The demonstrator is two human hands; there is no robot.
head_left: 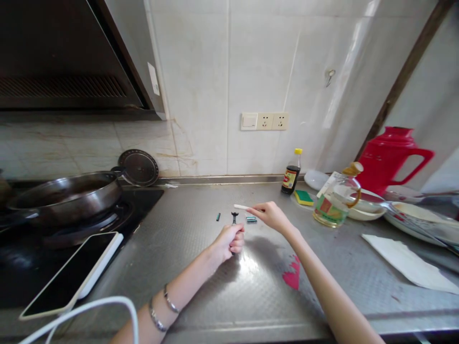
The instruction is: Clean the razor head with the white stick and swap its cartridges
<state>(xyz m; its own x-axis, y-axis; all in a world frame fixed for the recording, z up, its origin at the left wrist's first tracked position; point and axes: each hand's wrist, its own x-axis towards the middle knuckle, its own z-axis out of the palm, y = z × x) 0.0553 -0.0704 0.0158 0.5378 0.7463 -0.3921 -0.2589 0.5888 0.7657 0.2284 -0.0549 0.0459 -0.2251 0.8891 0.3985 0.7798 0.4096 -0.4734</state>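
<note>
Left hand (229,240): fingers curled tightly round a slim black fork-tipped handle (234,219); fork projects beyond the thumb, lower end just showing beneath the fist. On the grey metal counter (179,229), a small dark-teal oblong piece (218,217) lies left of the fork; teal-and-silver oblong pieces (251,220) lie right. Right hand (270,215): fingertips pinching a thin white stick (241,207), free end just past the fork; contact cannot be told.
</note>
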